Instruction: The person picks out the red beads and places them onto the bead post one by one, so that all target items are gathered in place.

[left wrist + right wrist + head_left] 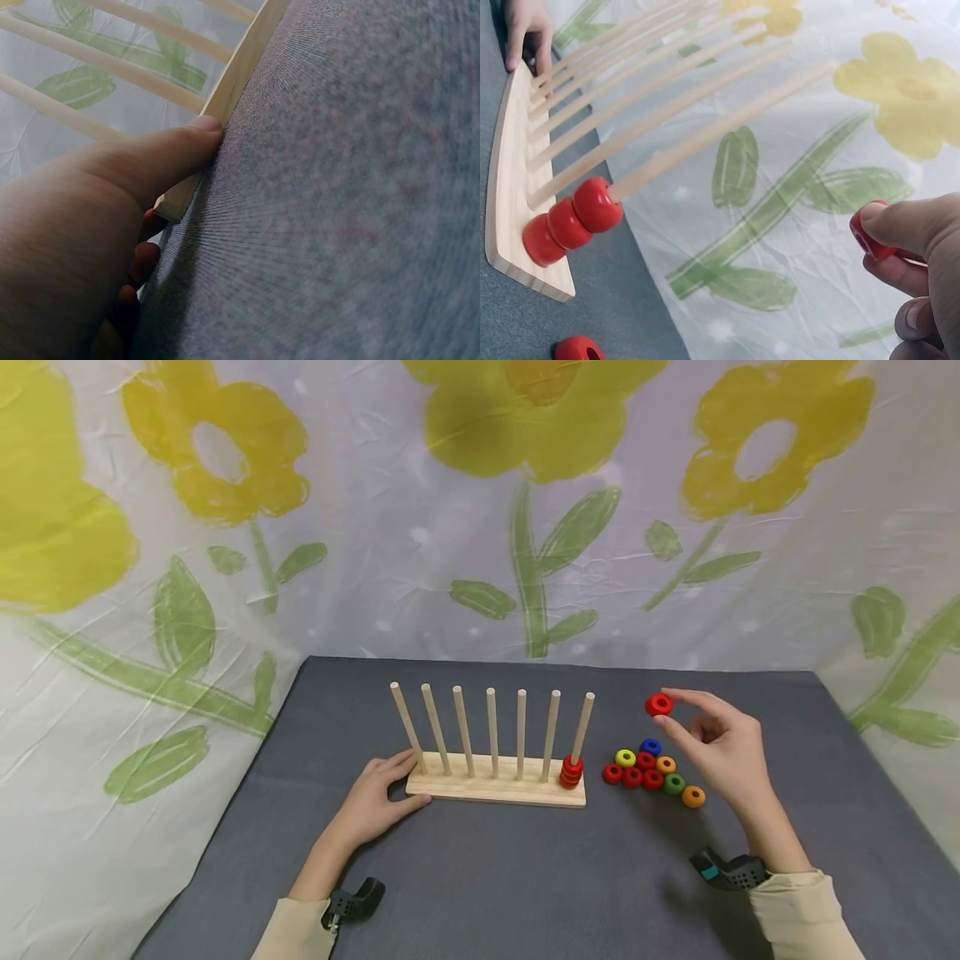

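Note:
A wooden peg rack (487,789) stands upright on the table, with a row of several tall pegs. My left hand (378,806) grips its left end, thumb along the front edge and fingers around the back. In the left wrist view the thumb (180,146) presses the base's edge. Three red beads (568,223) are stacked at the foot of the rightmost peg. To the right of the rack, my right hand (723,747) pinches a red bead (651,707) between thumb and forefinger, raised above the loose beads and apart from the pegs.
Loose beads lie in a cluster right of the rack: several red ones (612,774), a yellow one (621,763), a blue one (651,742), a green one (670,790) and orange ones (688,803). A flowered cloth (375,527) hangs behind the grey table (480,877).

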Demonstrator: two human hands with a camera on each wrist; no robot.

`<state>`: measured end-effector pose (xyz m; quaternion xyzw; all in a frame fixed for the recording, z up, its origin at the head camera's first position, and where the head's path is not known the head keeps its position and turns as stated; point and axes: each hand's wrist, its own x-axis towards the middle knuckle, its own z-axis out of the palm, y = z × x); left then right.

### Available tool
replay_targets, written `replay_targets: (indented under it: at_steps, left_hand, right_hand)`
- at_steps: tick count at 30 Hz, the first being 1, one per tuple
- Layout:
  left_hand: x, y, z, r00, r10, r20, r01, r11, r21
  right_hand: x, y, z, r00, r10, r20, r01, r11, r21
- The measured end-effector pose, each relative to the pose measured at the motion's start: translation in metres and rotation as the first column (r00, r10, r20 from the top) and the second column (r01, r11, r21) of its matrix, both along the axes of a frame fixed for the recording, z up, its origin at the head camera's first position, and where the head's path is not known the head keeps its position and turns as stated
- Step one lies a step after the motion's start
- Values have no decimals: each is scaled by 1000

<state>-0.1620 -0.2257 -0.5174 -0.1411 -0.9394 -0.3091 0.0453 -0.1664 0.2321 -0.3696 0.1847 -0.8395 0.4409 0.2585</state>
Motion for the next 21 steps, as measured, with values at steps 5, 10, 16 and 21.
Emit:
replay_targets:
  at_steps: [5, 10, 16, 21]
  left_hand:
    - [-3, 1, 0, 1000, -4, -6, 4, 1000, 10]
    - [-3, -1, 1, 1000, -1, -12, 1, 1000, -6]
    - [-3, -3, -1, 1000, 0, -15, -1, 1000, -10]
    - [-4, -2, -2, 1000, 2, -9, -2, 1000, -13]
  right_hand:
    - [-1, -1, 1, 1000, 12, -19, -12, 1000, 9]
    - [-4, -5, 3, 999, 31, -11, -31, 1000, 5]
    - [-5, -10, 5, 999, 35, -2, -35, 999, -3]
    - [-5, -13, 8, 999, 35, -8, -35, 999, -2]
